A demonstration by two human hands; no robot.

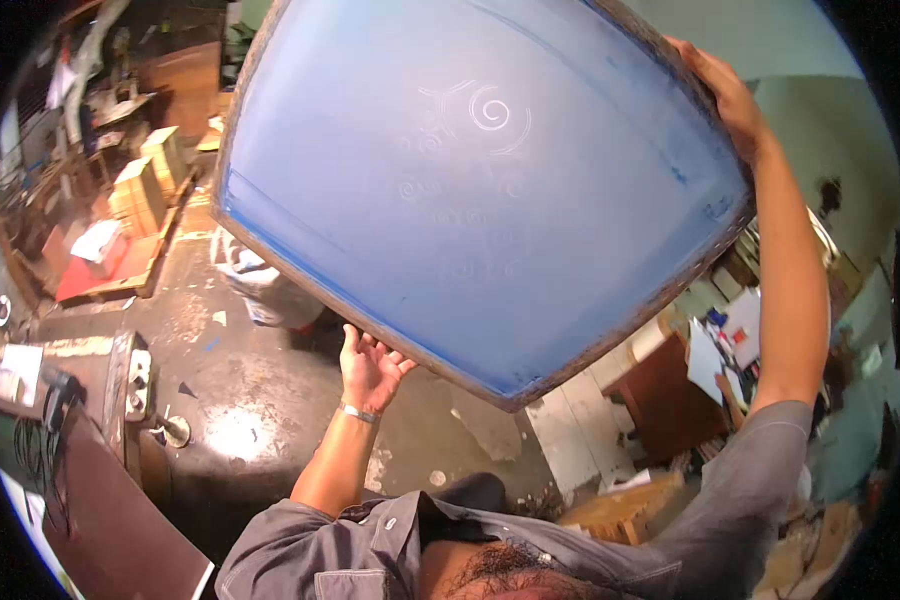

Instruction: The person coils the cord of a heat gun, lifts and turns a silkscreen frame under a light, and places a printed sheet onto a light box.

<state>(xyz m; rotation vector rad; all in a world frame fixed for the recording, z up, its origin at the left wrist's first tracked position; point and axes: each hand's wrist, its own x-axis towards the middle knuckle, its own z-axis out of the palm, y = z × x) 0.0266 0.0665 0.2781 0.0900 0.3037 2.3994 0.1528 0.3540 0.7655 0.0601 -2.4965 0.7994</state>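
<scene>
A large blue screen-printing frame (590,230) is held up, tilted, in front of me. Faint spiral and curl patterns show pale in the middle of its blue mesh. Its border is dark and stained, and its top edge is cut off by the view. My left hand (372,372) supports the lower left edge from below, palm up, thumb raised and fingertips at the border. High on the right side, my right hand (725,95) grips the border, its fingers partly hidden by the frame.
Yellowish stacked blocks (140,195) and a red board (105,265) lie on a pallet at the left. A white bag (265,285) rests on the stained floor (240,430). A dark table (110,510) with cables is at lower left. Papers (708,360) lie at right.
</scene>
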